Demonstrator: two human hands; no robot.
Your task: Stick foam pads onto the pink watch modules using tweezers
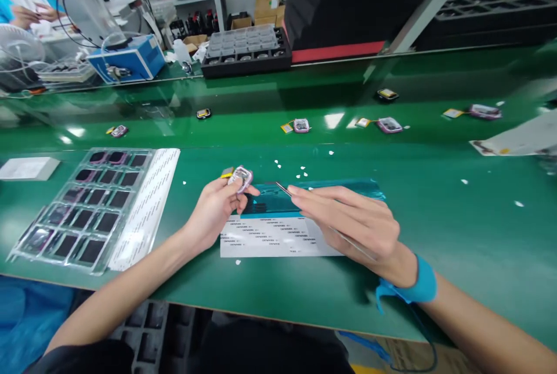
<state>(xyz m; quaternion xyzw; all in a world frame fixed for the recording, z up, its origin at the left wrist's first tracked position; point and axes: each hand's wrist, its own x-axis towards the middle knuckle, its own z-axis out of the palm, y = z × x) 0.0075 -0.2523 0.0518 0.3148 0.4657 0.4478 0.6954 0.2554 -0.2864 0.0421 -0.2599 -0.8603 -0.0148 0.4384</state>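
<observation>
My left hand (221,203) is closed on a small pink-rimmed watch case (241,178), its inner side facing up. A yellow-edged battery (227,172) sticks out at the case's left. In my right hand (352,217) I hold metal tweezers (284,189), their tips pointing up and left, apart from the case. Below both hands lies a white printed sheet (265,240) with a blue film strip (278,203) along its far side. Whether the tweezer tips hold anything is too small to tell. A blue wrist strap (420,281) circles my right wrist.
At left a clear tray (98,246) holds several dark screens, beside a white box (28,169). Several watch cases with batteries, such as one case (301,125), lie along the green conveyor (243,101). White scraps (303,168) dot the bench. Another person's hands (37,14) show far left.
</observation>
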